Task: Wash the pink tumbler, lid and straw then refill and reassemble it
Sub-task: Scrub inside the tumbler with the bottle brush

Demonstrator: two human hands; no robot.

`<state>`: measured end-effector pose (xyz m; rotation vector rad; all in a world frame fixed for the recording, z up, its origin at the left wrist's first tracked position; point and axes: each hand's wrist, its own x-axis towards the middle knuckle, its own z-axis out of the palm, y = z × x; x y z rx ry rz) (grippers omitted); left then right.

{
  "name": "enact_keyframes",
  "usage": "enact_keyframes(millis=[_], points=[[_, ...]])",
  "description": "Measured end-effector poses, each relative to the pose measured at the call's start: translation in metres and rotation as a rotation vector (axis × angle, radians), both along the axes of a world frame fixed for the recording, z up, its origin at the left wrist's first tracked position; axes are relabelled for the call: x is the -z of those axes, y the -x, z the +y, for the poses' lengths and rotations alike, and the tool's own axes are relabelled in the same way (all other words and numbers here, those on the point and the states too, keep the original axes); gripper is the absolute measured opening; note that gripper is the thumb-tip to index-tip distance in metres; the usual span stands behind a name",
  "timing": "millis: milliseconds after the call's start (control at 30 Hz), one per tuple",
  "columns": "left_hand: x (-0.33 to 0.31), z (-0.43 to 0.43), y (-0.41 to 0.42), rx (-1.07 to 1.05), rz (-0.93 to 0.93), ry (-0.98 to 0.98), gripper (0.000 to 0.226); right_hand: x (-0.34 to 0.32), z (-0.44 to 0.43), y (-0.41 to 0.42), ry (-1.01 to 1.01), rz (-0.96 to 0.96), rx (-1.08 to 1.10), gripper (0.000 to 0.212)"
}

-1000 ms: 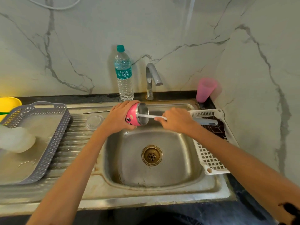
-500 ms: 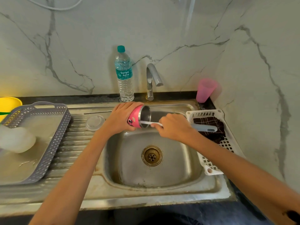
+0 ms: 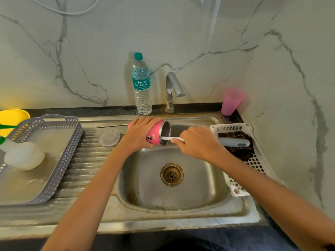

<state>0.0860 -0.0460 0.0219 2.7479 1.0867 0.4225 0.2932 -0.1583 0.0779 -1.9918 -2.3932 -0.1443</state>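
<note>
Left hand (image 3: 139, 134) grips my tumbler (image 3: 157, 133) sideways, mouth pointing right. Right hand (image 3: 197, 142) pinches the brush (image 3: 233, 142), poking in.

The right hand (image 3: 197, 142) has pushed the brush (image 3: 172, 138) deeper into the tumbler (image 3: 155, 134).

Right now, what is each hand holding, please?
Left hand: grips the pink tumbler.
Right hand: grips the bottle brush, its white stem inside the tumbler.

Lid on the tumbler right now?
No, the tumbler has an open mouth with a brush in it; the lid lies on the drainboard.
</note>
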Motion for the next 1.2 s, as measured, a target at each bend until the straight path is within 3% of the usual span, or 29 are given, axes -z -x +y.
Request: enact_keyframes(millis=[100, 267, 467, 700, 933, 1200], points=[[0.004, -0.009, -0.004, 0.049, -0.023, 0.039, 0.096, -0.01, 0.012, -0.016, -0.019, -0.052, 0.03, 0.057], [-0.01, -0.007, -0.005, 0.046, -0.046, -0.027, 0.097, 0.017, 0.009, -0.013, 0.105, 0.148, 0.142, 0.055], [0.002, -0.007, 0.001, -0.019, -0.026, 0.025, 0.096, 0.01, -0.001, -0.002, 0.008, 0.081, 0.043, 0.058], [0.001, -0.015, 0.009, 0.036, 0.055, 0.009, 0.097, 0.031, 0.006, -0.007, 0.124, 0.166, 0.163, 0.057], [-0.001, -0.011, 0.005, -0.059, -0.008, 0.067, 0.098, 0.008, -0.002, 0.007, 0.053, 0.074, 0.003, 0.055], [-0.015, -0.013, 0.0, -0.02, -0.008, 0.116, 0.1, 0.016, 0.009, -0.022, 0.088, 0.142, 0.131, 0.055]])
